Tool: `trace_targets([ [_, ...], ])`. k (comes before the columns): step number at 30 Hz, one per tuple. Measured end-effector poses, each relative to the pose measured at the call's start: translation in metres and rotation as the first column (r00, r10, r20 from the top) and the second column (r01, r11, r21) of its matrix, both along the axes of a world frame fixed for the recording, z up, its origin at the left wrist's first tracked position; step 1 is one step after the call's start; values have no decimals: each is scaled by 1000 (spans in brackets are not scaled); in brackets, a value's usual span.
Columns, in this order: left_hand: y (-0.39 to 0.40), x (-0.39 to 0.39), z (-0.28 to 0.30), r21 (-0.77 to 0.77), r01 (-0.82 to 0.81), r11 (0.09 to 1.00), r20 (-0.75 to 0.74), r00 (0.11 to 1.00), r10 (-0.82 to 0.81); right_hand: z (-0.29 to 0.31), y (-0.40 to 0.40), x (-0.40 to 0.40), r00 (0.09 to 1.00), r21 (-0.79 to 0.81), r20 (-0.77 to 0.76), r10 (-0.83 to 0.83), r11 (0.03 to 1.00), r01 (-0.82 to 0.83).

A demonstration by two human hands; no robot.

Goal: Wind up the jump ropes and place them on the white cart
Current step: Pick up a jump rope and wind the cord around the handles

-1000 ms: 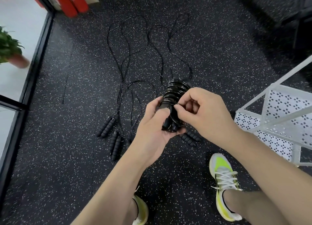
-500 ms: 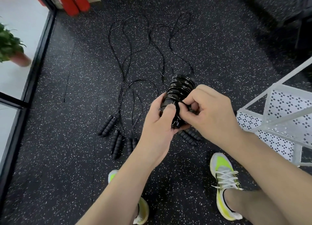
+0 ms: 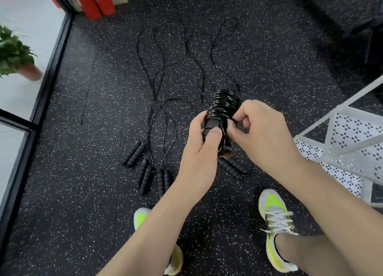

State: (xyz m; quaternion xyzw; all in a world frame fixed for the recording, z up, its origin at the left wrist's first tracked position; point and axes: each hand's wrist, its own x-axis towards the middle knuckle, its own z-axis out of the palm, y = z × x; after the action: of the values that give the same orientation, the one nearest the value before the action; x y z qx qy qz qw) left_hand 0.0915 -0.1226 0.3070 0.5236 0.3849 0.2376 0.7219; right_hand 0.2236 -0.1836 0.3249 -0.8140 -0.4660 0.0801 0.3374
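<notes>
Head: wound rope (image 3: 224,104) between hands (gripped)

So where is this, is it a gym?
Probably a gym or exercise room. The speckled black rubber floor is the kind gyms use, several jump ropes lie on it, and a white cart stands beside them.

Bare forearms with no sleeves, left hand (image 3: 202,149) and right hand (image 3: 262,135) without rings or gloves, bare lower leg, white low-cut sneakers (image 3: 275,226) with neon yellow-green panels, white laces, white soles, black collar lining.
</notes>
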Motion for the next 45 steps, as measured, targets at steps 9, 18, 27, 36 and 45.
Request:
trace_targets([
  [9,1,1,5,-177,-70,982,87,992,86,-3,-4,-2,988,158,85,129,977,-142],
  [18,5,-3,0,-93,-60,994,99,993,69,-1,-8,1,948,179,28,317,932,-316],
  [27,2,-8,4,308,7,951,-47,999,8,6,1,12,716,54,-693,89,996,-71],
  [36,4,-8,0,370,145,918,-181,980,-82,5,-6,18,856,-80,-515,46,992,-101],
  [45,7,-6,-8,36,61,997,23,998,-62,2,-7,16,870,15,-484,99,994,-105],
])
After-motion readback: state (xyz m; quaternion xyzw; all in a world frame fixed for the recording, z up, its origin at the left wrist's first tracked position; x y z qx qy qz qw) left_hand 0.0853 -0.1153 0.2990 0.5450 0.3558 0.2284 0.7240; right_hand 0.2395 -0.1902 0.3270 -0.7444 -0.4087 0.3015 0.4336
